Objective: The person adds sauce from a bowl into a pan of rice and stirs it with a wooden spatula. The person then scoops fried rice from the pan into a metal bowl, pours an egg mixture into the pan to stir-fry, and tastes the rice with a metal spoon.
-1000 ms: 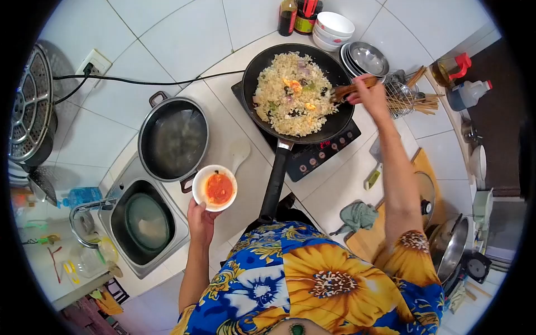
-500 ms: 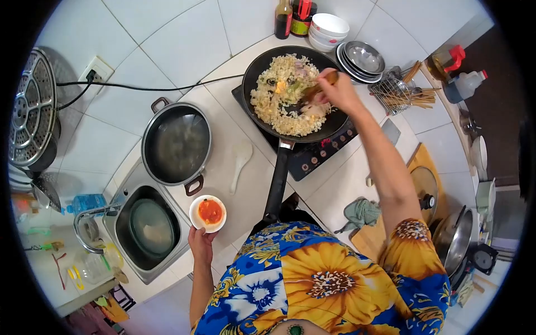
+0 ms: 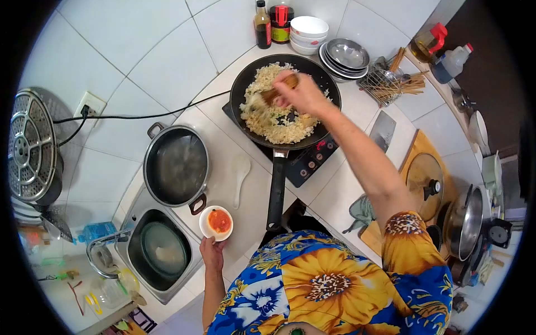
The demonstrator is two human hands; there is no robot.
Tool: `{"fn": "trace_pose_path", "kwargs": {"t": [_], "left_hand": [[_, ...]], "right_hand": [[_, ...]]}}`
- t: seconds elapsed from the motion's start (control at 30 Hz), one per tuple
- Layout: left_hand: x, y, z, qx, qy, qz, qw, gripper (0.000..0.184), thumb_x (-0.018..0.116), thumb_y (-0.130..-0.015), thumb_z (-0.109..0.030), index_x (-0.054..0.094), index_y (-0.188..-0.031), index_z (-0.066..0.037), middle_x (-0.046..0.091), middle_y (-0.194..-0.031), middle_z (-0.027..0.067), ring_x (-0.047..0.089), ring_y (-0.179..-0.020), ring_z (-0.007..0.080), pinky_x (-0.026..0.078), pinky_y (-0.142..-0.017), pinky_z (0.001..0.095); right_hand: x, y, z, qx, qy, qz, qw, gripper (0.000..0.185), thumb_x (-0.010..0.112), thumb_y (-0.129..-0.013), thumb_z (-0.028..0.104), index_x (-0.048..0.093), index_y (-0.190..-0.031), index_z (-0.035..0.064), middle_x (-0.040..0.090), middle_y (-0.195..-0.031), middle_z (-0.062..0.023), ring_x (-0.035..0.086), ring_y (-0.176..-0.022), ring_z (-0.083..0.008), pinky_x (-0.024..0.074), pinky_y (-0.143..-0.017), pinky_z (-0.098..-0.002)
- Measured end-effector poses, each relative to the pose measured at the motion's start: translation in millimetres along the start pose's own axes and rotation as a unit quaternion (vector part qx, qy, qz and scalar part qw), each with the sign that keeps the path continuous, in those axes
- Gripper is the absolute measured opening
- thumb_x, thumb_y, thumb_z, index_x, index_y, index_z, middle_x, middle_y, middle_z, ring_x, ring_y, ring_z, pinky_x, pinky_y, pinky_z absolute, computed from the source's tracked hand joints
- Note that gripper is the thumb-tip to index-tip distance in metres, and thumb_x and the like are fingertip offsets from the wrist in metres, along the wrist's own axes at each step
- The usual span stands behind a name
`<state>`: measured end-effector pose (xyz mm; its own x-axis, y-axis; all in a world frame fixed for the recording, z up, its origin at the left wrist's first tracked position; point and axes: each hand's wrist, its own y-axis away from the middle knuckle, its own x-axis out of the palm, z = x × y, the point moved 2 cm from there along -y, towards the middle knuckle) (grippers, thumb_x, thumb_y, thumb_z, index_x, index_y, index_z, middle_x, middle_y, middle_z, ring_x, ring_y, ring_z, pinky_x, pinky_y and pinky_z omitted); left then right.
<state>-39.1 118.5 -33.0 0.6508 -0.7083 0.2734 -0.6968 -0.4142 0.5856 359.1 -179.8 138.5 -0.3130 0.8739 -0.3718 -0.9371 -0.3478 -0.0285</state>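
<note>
Right now, the person's right hand (image 3: pixel 298 94) is closing its fingers around a brown wooden utensil (image 3: pixel 278 91) and is holding it over a round black frying pan (image 3: pixel 321 73); the tool's lower end is blurring into pale cooked rice (image 3: pixel 259 124), so its exact shape is staying unclear. This pan is sitting on a flat black induction cooker (image 3: pixel 310 166) with lit red digits, and its long black handle (image 3: pixel 276 195) is pointing back toward the person, who is wearing a blue shirt (image 3: pixel 329 287) with large yellow flowers. Meanwhile, the left hand (image 3: pixel 212 254) is gripping a small white round bowl (image 3: pixel 207 227) by its near side, well apart from the pan, and a wet-looking red food (image 3: pixel 220 221) is filling part of it. Near that bowl, a white long-handled spoon (image 3: pixel 240 167) is lying on the pale tiled counter, between the pan and a dark two-handled pot (image 3: pixel 155 181) of cloudy liquid. Beside the pot, a stainless-steel sink (image 3: pixel 195 245) is containing a round green basin (image 3: pixel 146 245). Behind the pan, stacked white bowls (image 3: pixel 309 36) are standing between a dark-lidded jar (image 3: pixel 281 25) and stacked metal bowls (image 3: pixel 347 53). Over on the right, a broad-bladed metal cleaver (image 3: pixel 383 132) is lying on the counter, while a round glass lid (image 3: pixel 422 173) is resting on a yellowish wooden board (image 3: pixel 412 152), near a crumpled grey-green cloth (image 3: pixel 362 212).
</note>
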Motion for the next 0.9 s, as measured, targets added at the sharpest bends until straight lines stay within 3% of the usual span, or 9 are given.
{"fn": "trace_pose_path", "kwargs": {"t": [0.13,0.27,0.33,0.43,0.47,0.5,0.6,0.8,0.9], "left_hand": [[5,-3,-2,0.004,0.013,0.000,1.000,0.033,0.049,-0.089,-0.005,0.051,-0.120,0.003,0.062,-0.109,0.0125,0.067,-0.089,0.0220,0.059,-0.075,0.0337],[4,-3,-2,0.014,0.009,0.014,1.000,0.030,0.049,-0.092,-0.005,0.051,-0.121,0.003,0.063,-0.110,0.0114,0.066,-0.092,0.0214,0.059,-0.074,0.0313],[-2,-3,2,0.018,0.004,-0.013,1.000,0.027,0.050,-0.095,-0.011,0.052,-0.119,0.002,0.063,-0.109,0.0103,0.066,-0.090,0.0206,0.059,-0.074,0.0315],[-8,5,3,0.021,-0.022,-0.043,0.999,0.028,0.049,-0.097,-0.019,0.054,-0.115,0.002,0.063,-0.106,0.0102,0.066,-0.086,0.0197,0.058,-0.072,0.0303],[-7,10,3,0.022,-0.041,-0.080,0.996,0.032,0.048,-0.098,-0.028,0.056,-0.110,0.001,0.063,-0.090,0.0089,0.064,-0.072,0.0160,0.054,-0.059,0.0264],[-14,11,1,0.025,-0.047,-0.079,0.995,0.032,0.048,-0.098,-0.028,0.056,-0.110,0.001,0.063,-0.090,0.0089,0.064,-0.072,0.0160,0.054,-0.059,0.0264],[-24,22,9,-0.034,-0.081,-0.119,0.989,0.036,0.046,-0.098,-0.033,0.057,-0.098,0.000,0.052,-0.061,0.0035,0.047,-0.047,0.0110,0.037,-0.038,0.0247],[-14,32,11,-0.038,-0.227,-0.047,0.972,0.036,0.046,-0.098,-0.032,0.057,-0.093,0.002,0.041,-0.050,0.0011,0.034,-0.036,0.0102,0.031,-0.032,0.0260],[10,47,-2,-0.007,-0.268,-0.003,0.963,0.033,0.048,-0.098,-0.029,0.059,-0.090,0.001,0.041,-0.048,0.0005,0.033,-0.035,0.0090,0.029,-0.032,0.0253]], "right_hand": [[34,-1,-3,-0.030,-0.085,0.068,0.994,0.014,0.056,-0.093,0.014,0.060,-0.097,0.0007,0.065,-0.078,-0.0082,0.065,-0.063,-0.0123,0.0543,-0.057,-0.0267],[-23,-33,-46,-0.139,0.122,-0.014,0.983,0.016,0.059,-0.090,0.015,0.061,-0.097,0.0006,0.066,-0.083,-0.0069,0.064,-0.066,-0.0123,0.0521,-0.058,-0.0268],[-55,-25,-24,-0.067,0.071,-0.041,0.994,0.020,0.059,-0.088,0.017,0.062,-0.096,-0.0010,0.067,-0.080,-0.0141,0.065,-0.064,-0.0160,0.0512,-0.064,-0.0319],[-78,-40,-28,-0.069,0.120,-0.102,0.985,0.020,0.061,-0.088,0.019,0.063,-0.096,0.0002,0.068,-0.081,-0.0113,0.065,-0.071,-0.0154,0.0505,-0.066,-0.0321],[-66,-46,-48,-0.072,0.109,-0.122,0.984,0.019,0.061,-0.088,0.019,0.063,-0.096,0.0014,0.068,-0.082,-0.0110,0.065,-0.073,-0.0152,0.0501,-0.068,-0.0320],[-53,-52,-67,-0.074,0.097,-0.145,0.982,0.019,0.061,-0.089,0.020,0.064,-0.095,0.0026,0.068,-0.082,-0.0107,0.064,-0.076,-0.0149,0.0497,-0.069,-0.0319],[-32,-34,-47,-0.073,0.039,0.011,0.997,0.017,0.059,-0.091,0.018,0.061,-0.095,0.0015,0.064,-0.079,-0.0054,0.061,-0.069,-0.0118,0.0496,-0.063,-0.0279],[-41,-6,-28,0.031,0.064,0.115,0.991,0.016,0.059,-0.092,0.019,0.060,-0.093,0.0026,0.061,-0.080,-0.0020,0.059,-0.068,-0.0084,0.0513,-0.060,-0.0256],[-87,-9,-43,-0.065,0.148,-0.007,0.987,0.022,0.063,-0.087,0.025,0.064,-0.092,0.0030,0.065,-0.076,-0.0045,0.059,-0.067,-0.0120,0.0497,-0.066,-0.0292]]}}
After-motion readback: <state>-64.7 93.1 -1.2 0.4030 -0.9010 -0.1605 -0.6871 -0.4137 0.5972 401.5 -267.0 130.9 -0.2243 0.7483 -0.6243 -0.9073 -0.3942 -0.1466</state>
